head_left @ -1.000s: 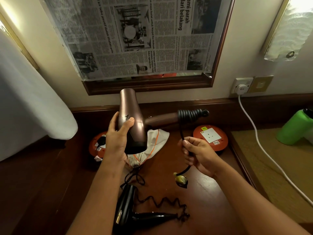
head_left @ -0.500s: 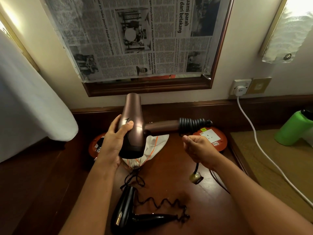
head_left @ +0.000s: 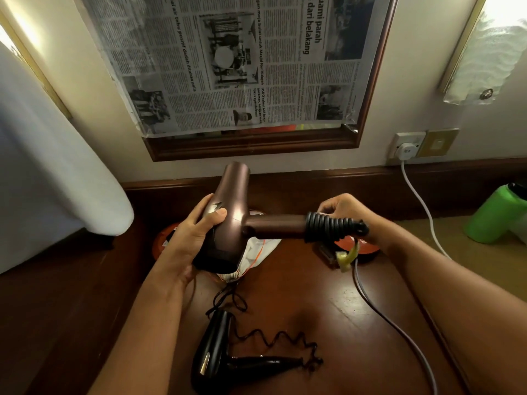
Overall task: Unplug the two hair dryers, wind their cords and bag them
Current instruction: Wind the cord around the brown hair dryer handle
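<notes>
Bronze hair dryer (head_left: 232,212): held above the desk (head_left: 313,309), black cord (head_left: 328,227) coiled round its handle.
Left hand (head_left: 196,238): grips the barrel.
Right hand (head_left: 346,208): behind the coils, fingers curled.
Black hair dryer (head_left: 216,357): lying on desk, curly cord loose.
Cloth bag (head_left: 256,252): beneath bronze dryer.

The newspaper (head_left: 236,61) taped over the mirror carries the headline words "suami parah" and "dari belakang".

Two bare forearms enter from the lower edge, with no sleeves visible. The left hand (head_left: 196,238) and right hand (head_left: 346,208) are ungloved. The visible fingers (head_left: 212,216) carry short, unpainted nails.
</notes>
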`<state>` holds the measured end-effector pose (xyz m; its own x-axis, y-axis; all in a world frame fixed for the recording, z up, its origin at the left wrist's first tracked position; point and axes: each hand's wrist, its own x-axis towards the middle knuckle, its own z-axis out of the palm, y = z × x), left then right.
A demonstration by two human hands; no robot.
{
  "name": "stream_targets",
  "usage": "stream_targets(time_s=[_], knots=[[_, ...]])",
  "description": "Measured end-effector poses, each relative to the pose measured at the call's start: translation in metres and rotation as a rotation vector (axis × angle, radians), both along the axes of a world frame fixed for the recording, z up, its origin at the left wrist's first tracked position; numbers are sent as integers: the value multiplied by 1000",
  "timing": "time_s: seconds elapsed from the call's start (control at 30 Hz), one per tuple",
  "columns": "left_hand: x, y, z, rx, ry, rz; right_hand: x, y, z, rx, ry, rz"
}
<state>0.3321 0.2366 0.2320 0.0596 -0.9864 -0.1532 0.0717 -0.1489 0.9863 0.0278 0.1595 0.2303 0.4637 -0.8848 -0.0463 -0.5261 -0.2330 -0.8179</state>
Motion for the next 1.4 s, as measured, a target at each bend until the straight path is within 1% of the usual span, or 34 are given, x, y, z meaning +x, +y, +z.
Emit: stream_targets(time_s=[0.07,0.1,0.2,0.4,0.53,0.77,0.9,1.03,1.2,1.27,1.4], knots=[[1,2,2,9,12,-2,4,-10,8,-1,136,-54],[1,2,4,12,25,-3,5,-12,12,-18,179,-42],[-1,4,7,23,25,1,5,-14,27,-83,233,45],[-8,3,2,48,6,-22,12,-16,53,-116,346,150],[-16,2,-2,26,-6,-3,15,-14,63,-160,457,167],[-27,-5,-6,-25,-81,83,17,-8,76,-297,673,209],[-35,-11,-10,-58,-73,170,19,0,81,-336,741,189],[-43,-15,-11,-124,-144,241,20,11,77,-285,718,131],[-51,-18,-12,-150,-201,308,20,25,62,-204,589,-25],[-54,-17,-12,-153,-205,325,21,32,54,-177,495,-95],[-59,-18,-12,-167,-196,377,25,45,31,-103,215,-220]])
